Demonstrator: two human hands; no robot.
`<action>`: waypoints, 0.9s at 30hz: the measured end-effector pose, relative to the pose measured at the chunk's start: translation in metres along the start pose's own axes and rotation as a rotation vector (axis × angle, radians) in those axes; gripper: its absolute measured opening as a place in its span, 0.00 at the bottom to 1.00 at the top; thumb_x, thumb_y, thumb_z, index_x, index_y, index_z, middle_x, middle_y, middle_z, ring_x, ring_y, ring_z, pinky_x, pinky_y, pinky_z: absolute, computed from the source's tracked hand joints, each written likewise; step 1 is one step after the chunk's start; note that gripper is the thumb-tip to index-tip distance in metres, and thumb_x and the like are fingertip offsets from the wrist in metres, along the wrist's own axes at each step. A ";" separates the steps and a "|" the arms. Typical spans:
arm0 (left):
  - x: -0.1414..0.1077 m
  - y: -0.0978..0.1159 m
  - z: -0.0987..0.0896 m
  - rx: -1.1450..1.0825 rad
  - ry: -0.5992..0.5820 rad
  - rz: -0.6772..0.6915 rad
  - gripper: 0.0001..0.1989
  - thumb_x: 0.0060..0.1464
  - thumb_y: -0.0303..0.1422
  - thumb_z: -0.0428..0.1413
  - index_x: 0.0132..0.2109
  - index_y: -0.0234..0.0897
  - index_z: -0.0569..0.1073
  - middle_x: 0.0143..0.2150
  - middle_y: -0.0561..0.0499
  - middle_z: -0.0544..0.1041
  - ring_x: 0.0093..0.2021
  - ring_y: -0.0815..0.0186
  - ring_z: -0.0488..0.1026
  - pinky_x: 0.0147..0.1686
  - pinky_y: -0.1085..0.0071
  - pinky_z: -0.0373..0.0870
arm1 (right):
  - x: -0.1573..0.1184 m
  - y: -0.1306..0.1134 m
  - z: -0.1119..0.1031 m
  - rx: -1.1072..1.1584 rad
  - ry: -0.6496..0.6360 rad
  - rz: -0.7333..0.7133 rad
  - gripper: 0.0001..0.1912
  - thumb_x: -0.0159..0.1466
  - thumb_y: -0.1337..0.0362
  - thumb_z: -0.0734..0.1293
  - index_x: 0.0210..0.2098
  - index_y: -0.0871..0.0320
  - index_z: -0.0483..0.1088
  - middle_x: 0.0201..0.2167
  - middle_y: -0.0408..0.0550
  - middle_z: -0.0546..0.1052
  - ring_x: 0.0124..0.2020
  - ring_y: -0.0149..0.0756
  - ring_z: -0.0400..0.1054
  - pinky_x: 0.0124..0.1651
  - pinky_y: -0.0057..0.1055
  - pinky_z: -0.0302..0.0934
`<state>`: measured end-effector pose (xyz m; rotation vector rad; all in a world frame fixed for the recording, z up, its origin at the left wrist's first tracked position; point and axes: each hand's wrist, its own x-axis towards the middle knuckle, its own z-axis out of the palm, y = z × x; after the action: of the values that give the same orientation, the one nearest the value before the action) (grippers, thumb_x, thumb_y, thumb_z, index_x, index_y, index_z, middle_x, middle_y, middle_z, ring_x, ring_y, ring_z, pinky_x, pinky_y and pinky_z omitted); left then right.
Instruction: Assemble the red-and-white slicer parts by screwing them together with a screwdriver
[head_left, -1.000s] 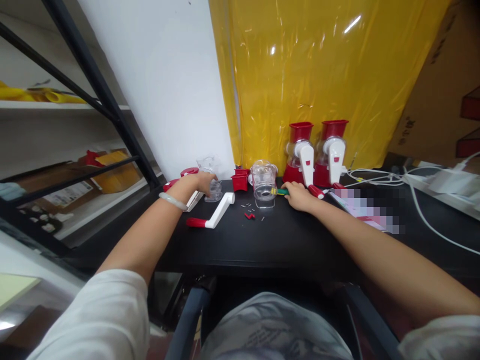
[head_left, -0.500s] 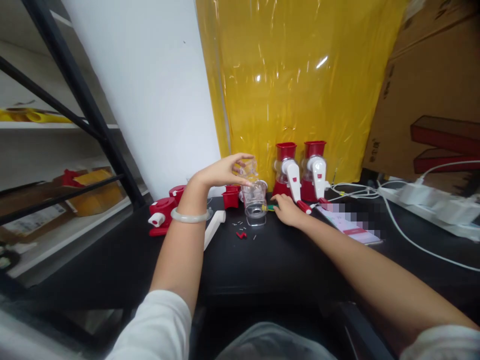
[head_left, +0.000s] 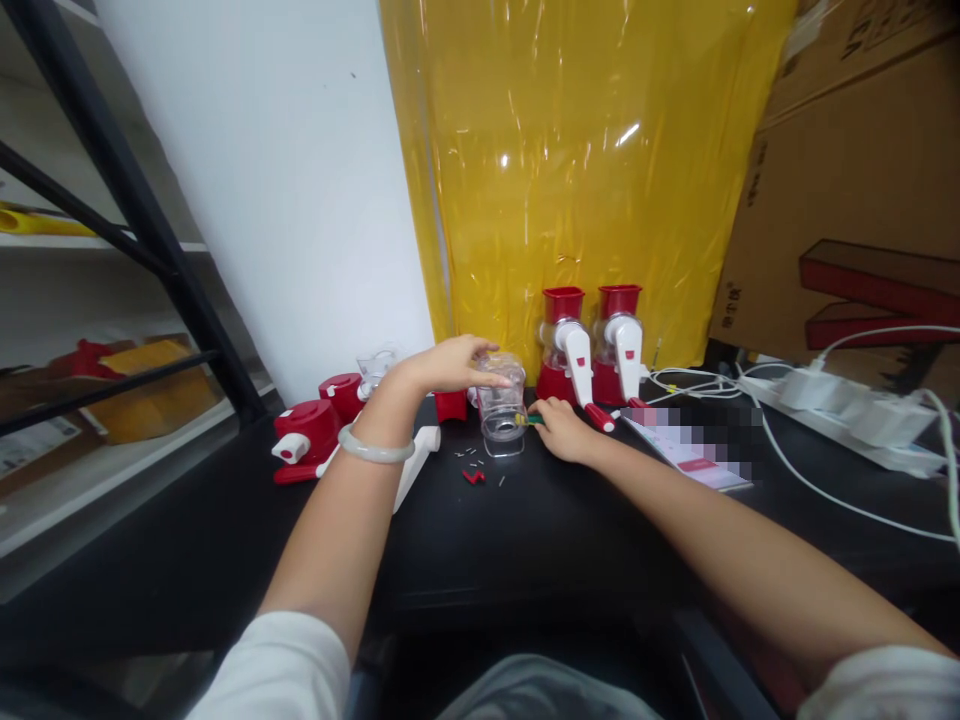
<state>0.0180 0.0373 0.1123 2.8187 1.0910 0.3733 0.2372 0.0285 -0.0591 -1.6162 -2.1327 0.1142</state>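
Note:
In the middle of the black table (head_left: 465, 540) stands a clear plastic housing (head_left: 501, 405). My left hand (head_left: 461, 364) is closed on its upper part, fingers bent over the top from the left. To the right, my right hand (head_left: 561, 430) is closed around a small green and yellow tool (head_left: 529, 420), whose yellow end lies by the lower part of the housing. Small screws (head_left: 471, 455) and a red clip (head_left: 474, 477) lie in front. A white crank arm (head_left: 417, 465) lies beside my left wrist.
Two assembled red and white graters (head_left: 564, 345) stand at the back right. Red bases (head_left: 306, 432) sit on the left. A phone or tablet (head_left: 690, 450), white cables and a power strip (head_left: 855, 425) lie on the right. A shelf rack (head_left: 150, 200) rises at the left.
My left hand has moved down, and the clear part that stood tilted under it now sits lower on the housing. The whole view has shifted slightly; my right hand remains near the housing.

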 end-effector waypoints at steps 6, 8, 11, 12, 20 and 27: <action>0.002 -0.003 0.006 0.046 -0.015 -0.013 0.44 0.46 0.56 0.59 0.62 0.29 0.65 0.61 0.36 0.69 0.58 0.52 0.69 0.54 0.64 0.64 | -0.001 -0.002 -0.002 -0.009 -0.014 0.006 0.17 0.66 0.67 0.58 0.53 0.59 0.66 0.50 0.58 0.68 0.52 0.47 0.60 0.52 0.39 0.55; 0.002 -0.003 0.007 0.034 -0.027 -0.015 0.45 0.45 0.56 0.60 0.63 0.30 0.64 0.62 0.36 0.68 0.58 0.52 0.69 0.54 0.64 0.64 | -0.001 -0.002 -0.003 -0.018 -0.026 0.011 0.18 0.66 0.66 0.58 0.54 0.59 0.66 0.50 0.57 0.68 0.52 0.47 0.60 0.52 0.39 0.56; 0.002 -0.003 0.007 0.024 -0.033 -0.014 0.46 0.43 0.55 0.61 0.63 0.33 0.63 0.63 0.37 0.67 0.59 0.52 0.68 0.54 0.64 0.64 | -0.001 -0.003 -0.004 -0.026 -0.038 0.014 0.18 0.66 0.66 0.58 0.54 0.58 0.66 0.50 0.58 0.67 0.51 0.47 0.60 0.52 0.39 0.56; 0.002 -0.003 0.008 0.019 -0.035 -0.018 0.46 0.43 0.55 0.62 0.63 0.33 0.63 0.63 0.37 0.67 0.58 0.52 0.69 0.54 0.64 0.65 | -0.002 -0.003 -0.004 -0.027 -0.039 0.013 0.18 0.66 0.66 0.58 0.54 0.58 0.66 0.50 0.58 0.67 0.51 0.47 0.60 0.52 0.40 0.56; 0.000 0.002 0.007 -0.014 -0.033 -0.038 0.47 0.41 0.51 0.65 0.63 0.32 0.63 0.59 0.38 0.71 0.56 0.53 0.71 0.53 0.64 0.65 | -0.003 -0.005 -0.006 -0.033 -0.043 0.016 0.17 0.66 0.65 0.58 0.53 0.58 0.66 0.50 0.58 0.67 0.52 0.48 0.60 0.52 0.40 0.56; 0.000 0.001 0.008 -0.025 -0.027 -0.011 0.44 0.42 0.51 0.64 0.62 0.34 0.65 0.60 0.40 0.70 0.56 0.55 0.70 0.53 0.65 0.65 | -0.003 -0.007 -0.008 -0.032 -0.057 0.012 0.18 0.66 0.65 0.58 0.54 0.58 0.66 0.51 0.58 0.67 0.52 0.48 0.59 0.52 0.40 0.56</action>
<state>0.0206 0.0369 0.1051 2.7863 1.0881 0.3448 0.2351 0.0223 -0.0510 -1.6627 -2.1786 0.1318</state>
